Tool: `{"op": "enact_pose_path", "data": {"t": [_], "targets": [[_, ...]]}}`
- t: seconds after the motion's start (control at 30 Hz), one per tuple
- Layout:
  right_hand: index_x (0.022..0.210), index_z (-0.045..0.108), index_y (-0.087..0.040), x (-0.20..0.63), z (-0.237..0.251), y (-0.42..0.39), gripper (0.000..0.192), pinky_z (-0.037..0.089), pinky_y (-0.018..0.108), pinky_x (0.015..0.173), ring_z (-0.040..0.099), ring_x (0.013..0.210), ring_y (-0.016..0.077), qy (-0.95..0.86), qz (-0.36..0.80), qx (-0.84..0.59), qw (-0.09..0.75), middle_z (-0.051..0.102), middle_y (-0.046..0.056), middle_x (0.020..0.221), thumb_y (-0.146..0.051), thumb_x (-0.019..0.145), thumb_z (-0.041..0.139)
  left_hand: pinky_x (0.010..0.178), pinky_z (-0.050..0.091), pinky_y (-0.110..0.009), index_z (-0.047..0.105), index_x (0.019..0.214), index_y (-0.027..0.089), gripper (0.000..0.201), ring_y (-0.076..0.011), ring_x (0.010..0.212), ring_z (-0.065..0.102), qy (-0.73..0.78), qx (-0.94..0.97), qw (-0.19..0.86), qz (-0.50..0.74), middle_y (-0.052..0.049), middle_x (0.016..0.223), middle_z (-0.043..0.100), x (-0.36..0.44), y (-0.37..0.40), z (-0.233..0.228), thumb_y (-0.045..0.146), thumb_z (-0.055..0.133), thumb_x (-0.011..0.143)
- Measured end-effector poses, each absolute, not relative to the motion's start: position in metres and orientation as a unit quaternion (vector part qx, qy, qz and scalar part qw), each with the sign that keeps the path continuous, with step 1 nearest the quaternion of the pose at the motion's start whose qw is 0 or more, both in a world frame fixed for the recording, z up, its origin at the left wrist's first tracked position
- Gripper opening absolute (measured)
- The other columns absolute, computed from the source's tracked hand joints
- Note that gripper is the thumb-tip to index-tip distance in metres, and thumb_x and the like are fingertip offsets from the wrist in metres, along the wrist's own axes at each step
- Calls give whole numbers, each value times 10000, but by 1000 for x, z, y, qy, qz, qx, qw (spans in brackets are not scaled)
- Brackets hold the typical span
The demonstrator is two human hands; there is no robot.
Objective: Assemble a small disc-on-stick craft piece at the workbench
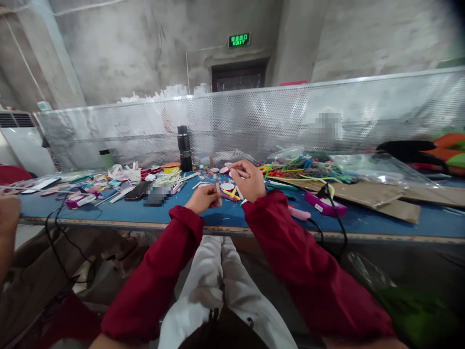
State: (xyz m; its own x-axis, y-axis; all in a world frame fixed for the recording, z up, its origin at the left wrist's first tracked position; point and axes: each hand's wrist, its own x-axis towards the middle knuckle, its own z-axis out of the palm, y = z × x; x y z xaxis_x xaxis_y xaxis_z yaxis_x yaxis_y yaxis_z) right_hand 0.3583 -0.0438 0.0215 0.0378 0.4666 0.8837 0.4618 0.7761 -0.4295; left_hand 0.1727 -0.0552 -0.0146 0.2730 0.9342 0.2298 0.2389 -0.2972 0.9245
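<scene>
Over the front of the blue table, my left hand (203, 198) is closed in a pinch on a thin brown strip (217, 185) that stands up from the fingertips. My right hand (250, 180) is raised a little higher and further right, its fingers pinched together. Whatever it holds is too small to make out. Between the two hands lie a white round piece with a coloured rim (227, 186) and some yellow pieces (231, 195). More round pieces (214, 170) lie just behind.
A black bottle (184, 149) stands behind my left hand, near the perforated metal screen (247, 123). A dark phone (137, 191) lies left, a purple device (325, 203) right. Beyond are coloured strands (308, 168) and cardboard (370, 194). Another person's hand (9, 213) shows far left.
</scene>
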Motion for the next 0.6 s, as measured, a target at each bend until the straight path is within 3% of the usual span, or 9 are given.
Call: {"op": "enact_pose_path", "data": {"t": [0.13, 0.27, 0.4, 0.5, 0.6], "targets": [[856, 690, -217, 352, 25, -4, 152, 491, 281, 687, 636, 657, 153, -650, 41, -355, 670, 720, -4, 761, -354, 885, 633, 496, 424, -200, 608, 767, 158, 159, -114, 518, 618, 433, 679, 336, 488, -1, 638, 669, 173, -16, 17, 212, 658, 908], [853, 680, -217, 342, 34, 31, 152, 502, 293, 730, 619, 693, 157, -612, 28, -346, 711, 672, -10, 740, -365, 855, 647, 542, 443, -199, 630, 803, 162, 147, -116, 581, 641, 402, 657, 270, 578, -9, 718, 691, 181, 30, 35, 234, 634, 931], [810, 646, -210, 331, 30, 52, 176, 517, 272, 682, 654, 722, 158, -521, 175, -295, 782, 709, 11, 810, -382, 776, 666, 527, 413, -192, 622, 810, 165, 123, -111, 588, 632, 432, 612, 339, 570, -11, 732, 691, 192, 48, 19, 204, 644, 924], [701, 592, -215, 327, 16, 57, 191, 472, 263, 583, 606, 587, 151, -461, 229, -305, 801, 647, -16, 610, -390, 732, 660, 493, 400, -205, 595, 763, 160, 182, -113, 511, 593, 438, 614, 370, 543, -13, 677, 685, 195, 48, -4, 224, 698, 899], [676, 572, -221, 327, 3, 56, 179, 446, 257, 540, 579, 529, 144, -450, 246, -309, 801, 605, -36, 541, -380, 707, 649, 492, 414, -201, 585, 755, 158, 224, -111, 491, 598, 439, 622, 402, 510, -13, 663, 696, 191, 45, -18, 241, 766, 856]]}}
